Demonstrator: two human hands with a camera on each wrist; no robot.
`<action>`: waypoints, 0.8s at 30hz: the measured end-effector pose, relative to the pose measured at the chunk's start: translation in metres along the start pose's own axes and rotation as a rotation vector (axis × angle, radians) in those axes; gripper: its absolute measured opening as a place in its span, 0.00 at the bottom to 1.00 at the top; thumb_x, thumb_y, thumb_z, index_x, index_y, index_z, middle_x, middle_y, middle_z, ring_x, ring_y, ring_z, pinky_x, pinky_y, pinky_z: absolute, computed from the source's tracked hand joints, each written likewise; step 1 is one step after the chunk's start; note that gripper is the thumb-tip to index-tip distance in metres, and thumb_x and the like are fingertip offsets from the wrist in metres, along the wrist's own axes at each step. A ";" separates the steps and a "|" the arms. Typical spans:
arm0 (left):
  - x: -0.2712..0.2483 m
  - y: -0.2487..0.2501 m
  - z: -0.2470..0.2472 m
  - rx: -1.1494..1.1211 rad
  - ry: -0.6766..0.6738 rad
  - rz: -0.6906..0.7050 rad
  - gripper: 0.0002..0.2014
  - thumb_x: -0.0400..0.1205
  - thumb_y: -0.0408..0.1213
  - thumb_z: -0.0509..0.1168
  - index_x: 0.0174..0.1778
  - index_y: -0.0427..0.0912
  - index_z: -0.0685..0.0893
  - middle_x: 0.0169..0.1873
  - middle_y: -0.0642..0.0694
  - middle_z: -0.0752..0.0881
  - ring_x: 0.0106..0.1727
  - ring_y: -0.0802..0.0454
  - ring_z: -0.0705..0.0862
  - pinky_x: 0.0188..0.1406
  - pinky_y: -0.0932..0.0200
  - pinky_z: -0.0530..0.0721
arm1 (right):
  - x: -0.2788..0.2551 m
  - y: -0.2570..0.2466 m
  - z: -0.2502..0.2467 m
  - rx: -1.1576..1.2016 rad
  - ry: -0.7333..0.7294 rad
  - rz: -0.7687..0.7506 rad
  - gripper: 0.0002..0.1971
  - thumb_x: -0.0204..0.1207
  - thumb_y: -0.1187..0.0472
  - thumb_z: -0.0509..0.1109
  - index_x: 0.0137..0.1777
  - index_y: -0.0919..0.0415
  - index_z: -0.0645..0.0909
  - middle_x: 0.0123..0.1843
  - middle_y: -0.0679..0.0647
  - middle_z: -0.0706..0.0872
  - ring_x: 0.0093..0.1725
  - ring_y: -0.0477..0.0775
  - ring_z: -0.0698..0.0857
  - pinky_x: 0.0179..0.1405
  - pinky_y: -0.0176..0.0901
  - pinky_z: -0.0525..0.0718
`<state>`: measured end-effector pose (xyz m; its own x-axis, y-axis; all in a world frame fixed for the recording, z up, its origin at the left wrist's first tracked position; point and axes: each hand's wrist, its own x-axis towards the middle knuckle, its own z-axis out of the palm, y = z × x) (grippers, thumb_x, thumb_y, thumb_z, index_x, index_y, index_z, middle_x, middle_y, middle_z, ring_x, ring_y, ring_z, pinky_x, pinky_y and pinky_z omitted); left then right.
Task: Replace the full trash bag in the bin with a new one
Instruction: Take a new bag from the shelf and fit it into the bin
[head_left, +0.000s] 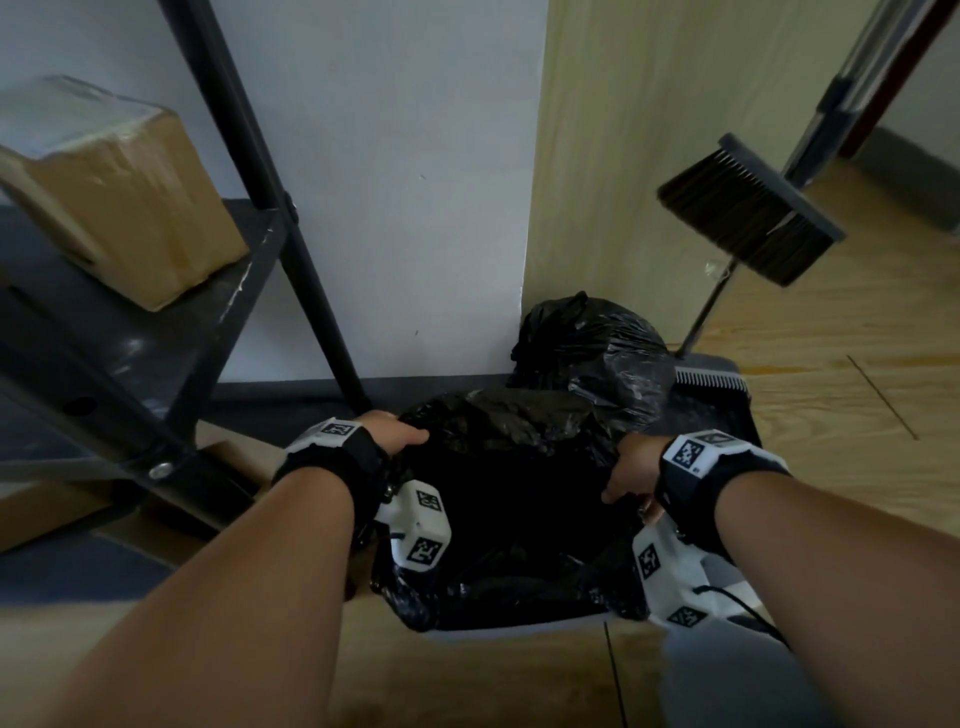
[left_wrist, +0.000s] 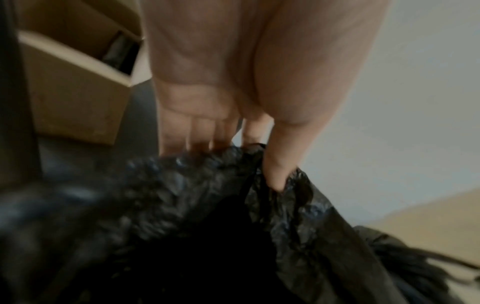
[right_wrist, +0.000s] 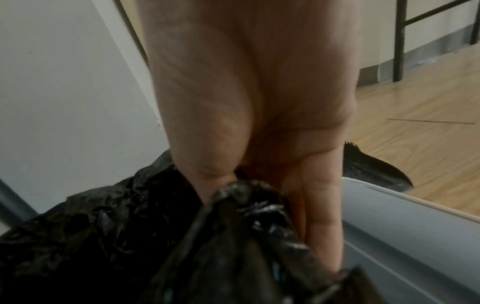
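A grey bin stands on the floor below me, lined with a new black trash bag. My left hand grips the bag's edge at the far left of the rim; in the left wrist view the thumb and fingers pinch the crinkled plastic. On the right side my right hand holds a bunched fold of the bag, close to the bin's grey wall. The full, tied black bag sits behind the bin against the wall.
A black metal shelf with a cardboard box stands at the left, and another carton lies on the floor beside the bin. A broom and dustpan lean at the right. Wooden floor spreads to the right.
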<state>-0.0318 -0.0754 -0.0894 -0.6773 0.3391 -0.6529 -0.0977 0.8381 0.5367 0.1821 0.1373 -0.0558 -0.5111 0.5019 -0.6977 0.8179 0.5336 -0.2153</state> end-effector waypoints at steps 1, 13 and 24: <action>-0.001 -0.001 -0.001 0.001 -0.017 -0.019 0.32 0.68 0.47 0.76 0.63 0.30 0.81 0.62 0.32 0.85 0.63 0.33 0.84 0.68 0.39 0.82 | 0.000 0.001 0.000 -0.006 -0.014 -0.004 0.27 0.69 0.58 0.78 0.66 0.69 0.80 0.66 0.66 0.84 0.65 0.66 0.84 0.65 0.56 0.84; -0.027 -0.022 0.015 0.408 -0.192 -0.156 0.19 0.63 0.47 0.78 0.45 0.39 0.91 0.47 0.40 0.92 0.53 0.42 0.90 0.58 0.46 0.88 | -0.004 -0.003 -0.009 -0.080 0.012 -0.097 0.13 0.74 0.60 0.74 0.53 0.70 0.85 0.41 0.62 0.85 0.48 0.66 0.89 0.44 0.50 0.83; -0.061 0.050 0.008 -0.134 0.131 0.156 0.08 0.75 0.39 0.72 0.34 0.41 0.82 0.31 0.42 0.82 0.30 0.49 0.80 0.30 0.61 0.79 | -0.019 -0.059 -0.026 0.332 0.335 -0.348 0.06 0.75 0.56 0.66 0.44 0.56 0.83 0.39 0.55 0.88 0.34 0.57 0.87 0.30 0.45 0.84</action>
<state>0.0109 -0.0506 -0.0270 -0.7798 0.3943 -0.4863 -0.0748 0.7125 0.6977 0.1367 0.1135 -0.0121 -0.7761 0.5520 -0.3047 0.5980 0.4911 -0.6335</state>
